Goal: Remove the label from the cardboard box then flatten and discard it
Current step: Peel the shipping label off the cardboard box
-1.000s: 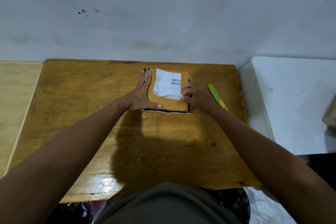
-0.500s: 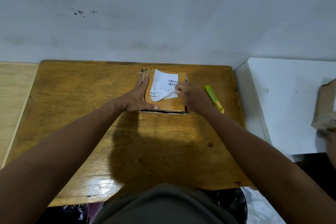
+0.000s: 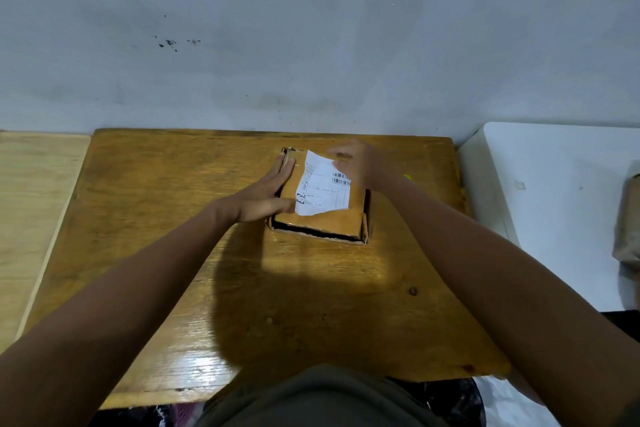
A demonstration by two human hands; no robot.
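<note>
The white label (image 3: 323,185) lies partly peeled on the cardboard box (image 3: 322,218) (mid-table (image 3: 138,218)). The left hand (image 3: 265,194) presses flat on the box's left edge; the blurred right hand (image 3: 356,163) hides the label's far corner, grip unclear.

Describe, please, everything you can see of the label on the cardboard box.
The label is thin white paper with a barcode near its right edge and small printed lines. It lies on the brown cardboard box, its lower edge ragged. The blurred right hand is at its upper right corner; the left hand lies flat beside its left edge.
</note>
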